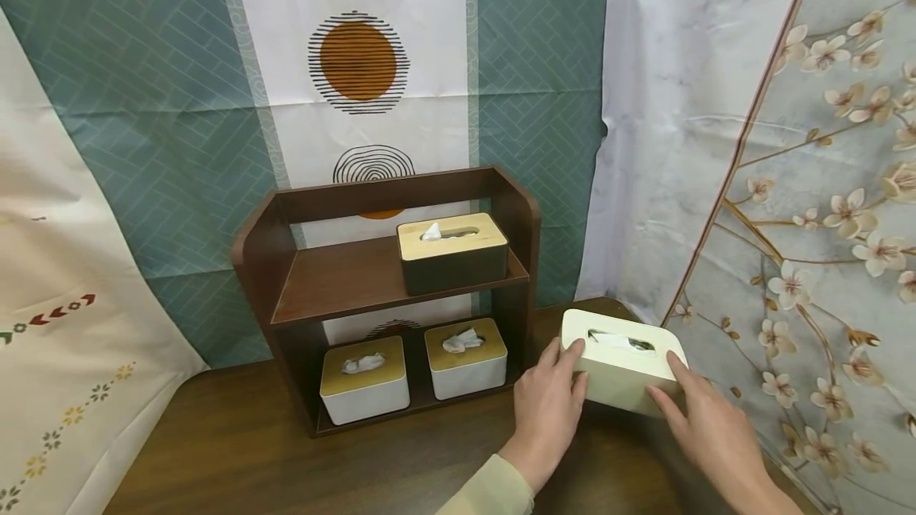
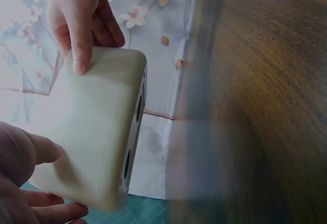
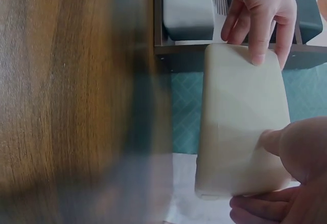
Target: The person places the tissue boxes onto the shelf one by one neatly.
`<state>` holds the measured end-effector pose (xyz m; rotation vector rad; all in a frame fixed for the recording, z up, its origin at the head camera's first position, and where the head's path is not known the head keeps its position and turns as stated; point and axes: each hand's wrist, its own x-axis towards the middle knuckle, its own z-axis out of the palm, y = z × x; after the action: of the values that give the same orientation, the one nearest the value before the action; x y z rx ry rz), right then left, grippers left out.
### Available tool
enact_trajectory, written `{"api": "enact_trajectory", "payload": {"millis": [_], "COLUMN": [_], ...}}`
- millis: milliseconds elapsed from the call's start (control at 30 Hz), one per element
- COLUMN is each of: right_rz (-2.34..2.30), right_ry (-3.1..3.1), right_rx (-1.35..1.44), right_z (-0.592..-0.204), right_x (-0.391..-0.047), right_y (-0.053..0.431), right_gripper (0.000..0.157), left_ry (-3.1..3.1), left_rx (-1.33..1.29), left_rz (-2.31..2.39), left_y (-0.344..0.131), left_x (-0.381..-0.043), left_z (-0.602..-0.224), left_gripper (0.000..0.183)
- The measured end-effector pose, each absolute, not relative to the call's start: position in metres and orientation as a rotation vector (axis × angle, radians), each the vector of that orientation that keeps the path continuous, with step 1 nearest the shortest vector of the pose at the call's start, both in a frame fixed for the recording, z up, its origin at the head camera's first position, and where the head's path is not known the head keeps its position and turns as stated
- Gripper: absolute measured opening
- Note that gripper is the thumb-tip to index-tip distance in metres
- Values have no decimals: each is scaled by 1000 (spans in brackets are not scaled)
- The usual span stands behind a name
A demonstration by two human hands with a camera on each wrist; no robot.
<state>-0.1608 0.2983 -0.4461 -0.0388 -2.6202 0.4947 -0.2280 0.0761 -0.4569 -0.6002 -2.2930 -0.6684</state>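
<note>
A cream tissue box (image 1: 619, 384) with a long oval slot and white tissue showing in it is held between both hands, to the right of the shelf. My left hand (image 1: 547, 400) grips its left end, thumb on the front side and fingers round the end. At the other end, my right hand (image 1: 704, 424) holds it the same way. In the left wrist view the box (image 2: 97, 127) shows its plain side, and openings appear along its underside edge. The right wrist view has the box (image 3: 242, 121) with a thumb pressed on that side near each end.
A dark brown two-tier shelf (image 1: 336, 280) stands on the wooden table (image 1: 236, 427). On its upper tier sits a dark tissue box (image 1: 458, 265) with a wooden lid. Two white tissue boxes with wooden lids, left (image 1: 365, 400) and right (image 1: 468, 376), occupy the lower tier. Patterned cloths (image 1: 544, 141) hang around.
</note>
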Motion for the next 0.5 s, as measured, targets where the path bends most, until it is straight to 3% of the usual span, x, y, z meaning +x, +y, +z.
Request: {"api": "enact_trajectory", "payload": {"millis": [500], "right_rz": [488], "right_ry": [-2608], "right_rx": [-13], "right_z": [-439], "right_x": [-149], "right_y": [281], "right_gripper": [71], "left_ry": [-2339], "left_rx": [-577], "left_rz": [-672], "left_y": [50], "left_x": [-208], "left_z": [-446], "left_gripper": [52]}}
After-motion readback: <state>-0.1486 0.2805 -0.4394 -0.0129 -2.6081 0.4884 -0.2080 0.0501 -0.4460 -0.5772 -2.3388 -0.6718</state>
